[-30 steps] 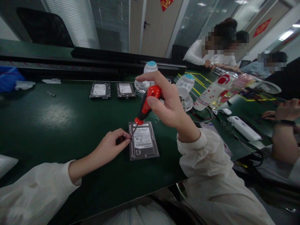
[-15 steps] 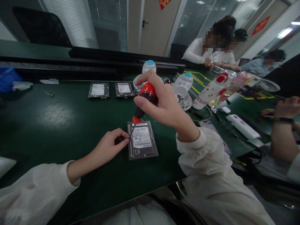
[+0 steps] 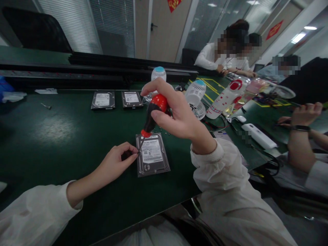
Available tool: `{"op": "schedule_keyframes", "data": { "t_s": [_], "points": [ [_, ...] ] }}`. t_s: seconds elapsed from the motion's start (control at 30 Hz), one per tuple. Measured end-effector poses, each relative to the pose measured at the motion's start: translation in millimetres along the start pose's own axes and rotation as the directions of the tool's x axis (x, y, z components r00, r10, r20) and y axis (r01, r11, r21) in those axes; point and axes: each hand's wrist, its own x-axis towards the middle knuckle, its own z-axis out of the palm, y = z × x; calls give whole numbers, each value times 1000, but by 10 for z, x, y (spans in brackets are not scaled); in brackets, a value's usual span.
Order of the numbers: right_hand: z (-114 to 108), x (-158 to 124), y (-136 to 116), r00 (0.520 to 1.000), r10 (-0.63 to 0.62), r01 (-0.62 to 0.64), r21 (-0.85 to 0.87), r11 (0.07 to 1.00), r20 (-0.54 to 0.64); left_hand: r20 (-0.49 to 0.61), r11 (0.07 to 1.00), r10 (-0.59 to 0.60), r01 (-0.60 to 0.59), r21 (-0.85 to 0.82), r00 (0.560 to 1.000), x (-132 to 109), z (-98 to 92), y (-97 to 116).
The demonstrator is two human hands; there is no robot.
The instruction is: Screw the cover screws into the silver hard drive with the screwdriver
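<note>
A silver hard drive [image 3: 152, 155] lies label-up on the green table [image 3: 56, 136] in front of me. My right hand [image 3: 179, 116] is closed round the red and black handle of a screwdriver [image 3: 152, 114], held nearly upright. Its thin tip meets the drive's left edge near the middle. My left hand [image 3: 116, 164] rests on the table beside that edge, thumb and forefinger pinched at the screwdriver tip. Whatever they pinch is too small to make out.
Two more hard drives [image 3: 103, 99] [image 3: 131, 98] lie farther back. Small white fans [image 3: 195, 94], a white and red device [image 3: 225, 99], a white remote-like box [image 3: 257, 135] and cables crowd the right side. A co-worker's hands [image 3: 301, 118] work at the right; other people sit behind.
The right hand has tipped the screwdriver more upright and turned its grip on the handle. The left hand holds its pinch. The view has drifted slightly left.
</note>
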Motion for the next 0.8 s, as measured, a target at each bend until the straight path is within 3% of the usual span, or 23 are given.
{"op": "schedule_keyframes", "data": {
  "t_s": [0.23,0.37,0.53,0.8],
  "points": [
    [-57,7,5,998,57,-58,-14,998,-38,2,1000,-1,1,23,1000,7,-7,14],
    [-73,8,13,1000,15,-16,21,1000,18,-2,1000,0,0,20,1000,7,-4,21],
    [-87,11,-8,996,84,-83,-29,996,17,3,999,-8,8,32,1000,9,-1,15],
    [-71,2,23,997,52,-54,36,998,61,13,1000,-8,7,19,1000,-3,-12,23]
  ]
}}
